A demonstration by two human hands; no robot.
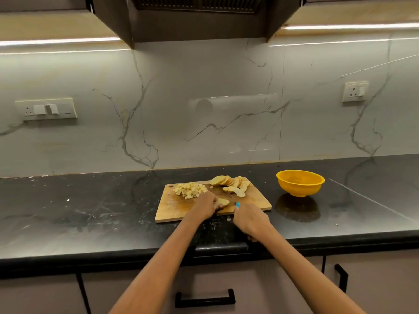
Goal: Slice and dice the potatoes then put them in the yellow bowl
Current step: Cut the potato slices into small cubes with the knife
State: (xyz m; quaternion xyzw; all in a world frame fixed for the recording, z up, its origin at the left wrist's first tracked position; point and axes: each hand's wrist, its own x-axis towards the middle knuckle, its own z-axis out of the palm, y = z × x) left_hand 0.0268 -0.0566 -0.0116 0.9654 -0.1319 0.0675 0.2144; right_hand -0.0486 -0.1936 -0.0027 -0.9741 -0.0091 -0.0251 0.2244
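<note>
Head view, looking forward and down at a dark countertop (90,211) where I judge the task to be roughly at its midpoint. On the wooden cutting board (176,209) three stages of potato lie side by side. At the far left of the board sits a pile of diced potato (190,189), cut and waiting. Along the far edge, to the right of it, a fanned row of potato slices (226,180) leans together, with a few looser slices just near of that row; these are sliced but not yet diced. Near the middle of the board my left hand (205,205) is curled over a potato piece (222,202), fingers closed down on it to pin it flat. My right hand (248,219) is wrapped closed around a knife with a blue handle (237,204), of which only a small part shows above the fist; the thin blade runs toward the far side, just right of the pinned piece (whether its edge is touching the potato I cannot tell).

The yellow bowl (300,182) stands on the counter to the right of the board, well apart from both hands, and appears to hold nothing. What remains, as I read it: finish this piece, dice the row of slices, then carry every cube across to the bowl.
</note>
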